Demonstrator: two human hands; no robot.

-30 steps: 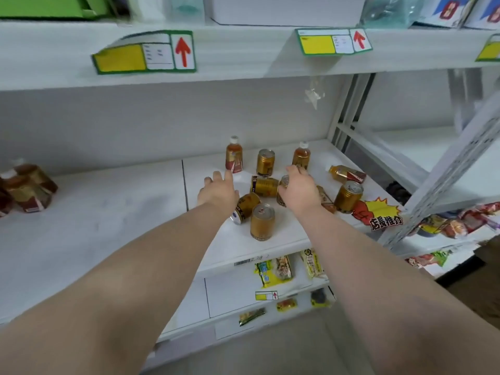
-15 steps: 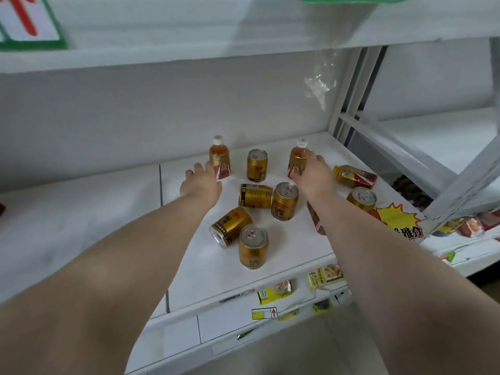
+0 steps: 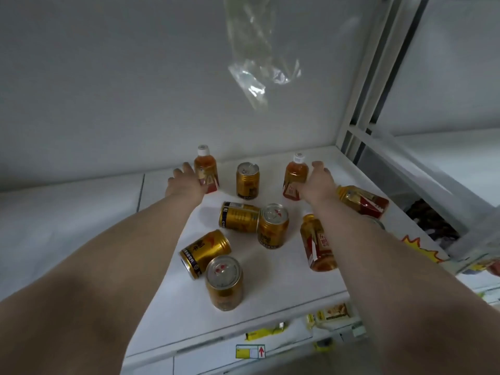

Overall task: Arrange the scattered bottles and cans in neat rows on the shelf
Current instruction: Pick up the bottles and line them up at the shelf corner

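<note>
On shelf [image 3: 273,290], hands [image 3: 186,185] [image 3: 316,185] against 2 bottles [image 3: 207,171] [image 3: 295,175]

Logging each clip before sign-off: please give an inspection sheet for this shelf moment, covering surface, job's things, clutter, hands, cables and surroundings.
Surface: white shelf, flat, with a panel seam at its left.
Job's things: left back bottle and right back bottle upright; lying bottles on the right, one partly under the right forearm; back can, middle can and front can upright; lying cans between them. No rows formed yet.
Clutter: nothing seen.
Hands: left hand against left back bottle, grip hidden; right hand wraps right back bottle.
Cables: nothing seen.
Surroundings: clear plastic bag hanging above; metal upright at right; yellow packets on the shelf below.
</note>
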